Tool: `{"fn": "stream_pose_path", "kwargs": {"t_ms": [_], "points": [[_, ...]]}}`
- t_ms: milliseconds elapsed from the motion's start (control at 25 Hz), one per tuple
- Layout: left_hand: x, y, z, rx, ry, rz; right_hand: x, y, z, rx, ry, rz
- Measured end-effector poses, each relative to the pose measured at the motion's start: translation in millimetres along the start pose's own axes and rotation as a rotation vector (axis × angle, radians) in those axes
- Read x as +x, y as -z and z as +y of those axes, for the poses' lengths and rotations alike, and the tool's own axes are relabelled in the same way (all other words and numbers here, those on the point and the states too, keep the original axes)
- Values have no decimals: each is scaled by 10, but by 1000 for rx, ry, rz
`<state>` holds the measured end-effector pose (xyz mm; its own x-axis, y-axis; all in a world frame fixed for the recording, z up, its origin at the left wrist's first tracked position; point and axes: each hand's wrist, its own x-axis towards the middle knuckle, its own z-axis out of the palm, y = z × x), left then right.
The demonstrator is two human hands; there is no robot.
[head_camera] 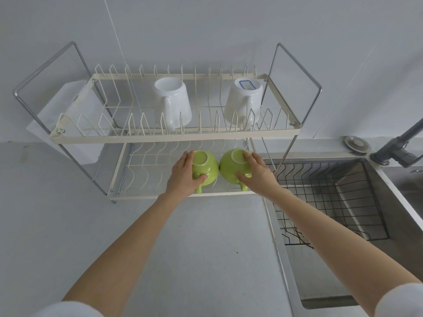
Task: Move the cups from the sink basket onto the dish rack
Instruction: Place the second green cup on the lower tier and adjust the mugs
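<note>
Two green cups sit upside down, side by side, on the lower tier of the cream wire dish rack [96,140]. My left hand [184,177] grips the left green cup [207,164]; my right hand [257,173] grips the right green cup [230,171]. Their handles point toward me over the tier's front rail. On the upper tier two white mugs stand upside down: one in the middle [172,102], one at the right [243,100]. The black wire sink basket [343,193] sits in the sink to the right, with no cups visible in it.
A white cutting board [68,115] leans behind the rack's left end. The steel sink [389,186] has a dark faucet [398,145] and a round metal cap [356,144] at its back edge. Grey countertop [194,236] spreads in front of the rack.
</note>
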<state>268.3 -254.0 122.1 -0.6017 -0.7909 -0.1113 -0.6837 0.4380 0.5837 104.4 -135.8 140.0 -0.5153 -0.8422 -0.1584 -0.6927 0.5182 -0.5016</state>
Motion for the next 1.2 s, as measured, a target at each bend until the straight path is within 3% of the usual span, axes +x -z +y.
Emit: {"fn": "stream_pose_path", "kwargs": {"t_ms": [200,480,840,1200], "points": [[-32,66,40,32,8,-37,-36,18,-37,-74,18,-16],[-278,245,157,321,-67,-18,-281,95,-181,-264,176,-5],[-934,512,371,481,-166,169,-909,307,-383,-303,299,87],[-1411,1042,845,430,-307,400,-1332,817,-613,-244,433,287]]}}
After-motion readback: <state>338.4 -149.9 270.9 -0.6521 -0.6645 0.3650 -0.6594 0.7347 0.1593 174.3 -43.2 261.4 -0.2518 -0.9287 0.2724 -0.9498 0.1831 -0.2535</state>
